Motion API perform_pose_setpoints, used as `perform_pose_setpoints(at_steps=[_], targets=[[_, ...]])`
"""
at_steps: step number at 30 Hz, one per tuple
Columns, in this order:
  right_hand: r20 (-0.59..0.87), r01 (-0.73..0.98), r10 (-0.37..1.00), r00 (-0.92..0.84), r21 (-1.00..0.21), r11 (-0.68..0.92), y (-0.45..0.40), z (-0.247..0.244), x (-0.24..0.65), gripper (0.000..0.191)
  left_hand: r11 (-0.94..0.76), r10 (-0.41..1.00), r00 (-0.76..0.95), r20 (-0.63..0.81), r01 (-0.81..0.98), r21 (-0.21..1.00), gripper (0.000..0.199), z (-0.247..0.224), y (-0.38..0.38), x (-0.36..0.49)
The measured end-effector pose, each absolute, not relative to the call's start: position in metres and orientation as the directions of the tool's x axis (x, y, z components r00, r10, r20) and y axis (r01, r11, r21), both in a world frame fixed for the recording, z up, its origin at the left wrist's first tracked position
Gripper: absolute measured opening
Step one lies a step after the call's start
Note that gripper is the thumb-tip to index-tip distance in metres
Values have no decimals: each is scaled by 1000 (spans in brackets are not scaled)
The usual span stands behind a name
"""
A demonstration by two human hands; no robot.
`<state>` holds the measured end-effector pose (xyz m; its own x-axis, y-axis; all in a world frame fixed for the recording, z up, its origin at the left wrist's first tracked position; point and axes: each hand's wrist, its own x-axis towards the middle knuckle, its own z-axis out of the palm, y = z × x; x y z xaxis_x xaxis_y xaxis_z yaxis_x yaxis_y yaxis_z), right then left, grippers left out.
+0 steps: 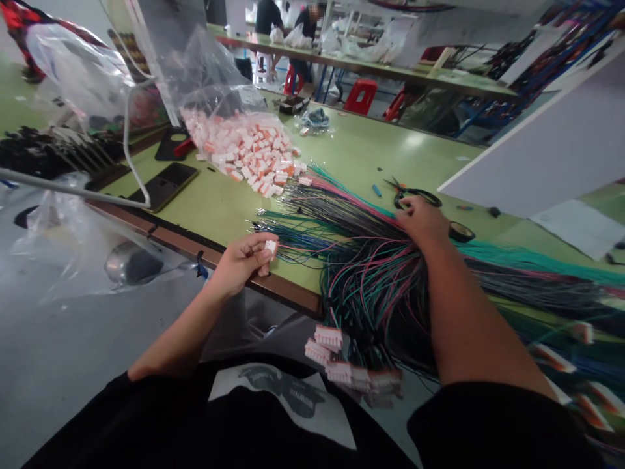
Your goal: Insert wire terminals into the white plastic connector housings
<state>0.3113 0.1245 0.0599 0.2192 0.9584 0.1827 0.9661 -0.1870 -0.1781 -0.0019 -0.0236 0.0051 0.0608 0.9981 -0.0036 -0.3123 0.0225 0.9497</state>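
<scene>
Pinched between the thumb and fingers of my left hand (249, 255) is a small white connector housing (271, 247), and a thin red wire runs from it toward the bundle. My right hand (424, 221) lies over the wires near the scissors (417, 194), its fingers bent and their tips close together. Whether it grips a wire is hard to make out. Beneath my right hand spreads a large bundle of grey, green, pink and blue wires (375, 273). Finished-looking white and orange connectors (329, 337) hang from wires at the table's front edge.
Loose white and orange connector housings (258, 153) spill from a clear plastic bag (215, 78). A phone (168, 185) lies at left, near a bent metal rod (127, 130). A roll of black tape (461, 232) sits right of my hand. People (310, 23) work at a far table.
</scene>
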Motion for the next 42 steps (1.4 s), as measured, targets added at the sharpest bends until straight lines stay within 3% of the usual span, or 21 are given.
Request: perform_pose_setpoints(at_steps=[2, 5, 7, 9, 12, 16, 22, 29, 35, 38, 42], targets=[[91, 987, 993, 76, -148, -62, 121, 69, 304, 28, 24, 997, 75, 0, -319, 948, 33, 4, -23, -2], [263, 966, 960, 95, -255, -26, 113, 87, 290, 29, 8, 996, 91, 24, -340, 940, 35, 2, -21, -3], [294, 929, 955, 36, -363, 77, 102, 99, 277, 30, -7, 994, 99, 44, -346, 938, 34, 2, -20, -3], [169, 867, 968, -184, -436, 241, 88, 105, 261, 29, -19, 992, 107, 62, -357, 934, 34, 1, -18, -4], [-44, 740, 865, -500, -541, 400, 67, 99, 235, 29, -27, 991, 109, 77, -403, 915, 36, -1, -17, -4], [-128, 589, 758, -639, -716, 375, 48, 81, 215, 39, -13, 994, 95, 59, -425, 905, 34, -2, -16, -3], [-70, 423, 833, -548, -883, 205, 43, 70, 213, 26, -16, 995, 87, 56, -408, 913, 31, 1, -15, -3], [91, 502, 889, -449, -797, 335, 45, 63, 213, 14, -30, 994, 89, 71, -401, 916, 32, -2, -15, -3], [288, 467, 805, -519, -693, 549, 25, 59, 182, 13, -35, 990, 109, 84, -388, 921, 28, 1, -16, -3], [329, 414, 743, -582, -667, 620, 19, 58, 171, 15, -26, 990, 116, 75, -381, 924, 29, 4, -17, -3], [333, 462, 769, -546, -645, 608, 21, 60, 173, 17, -2, 993, 110, 46, -373, 928, 33, 6, -16, -3]])
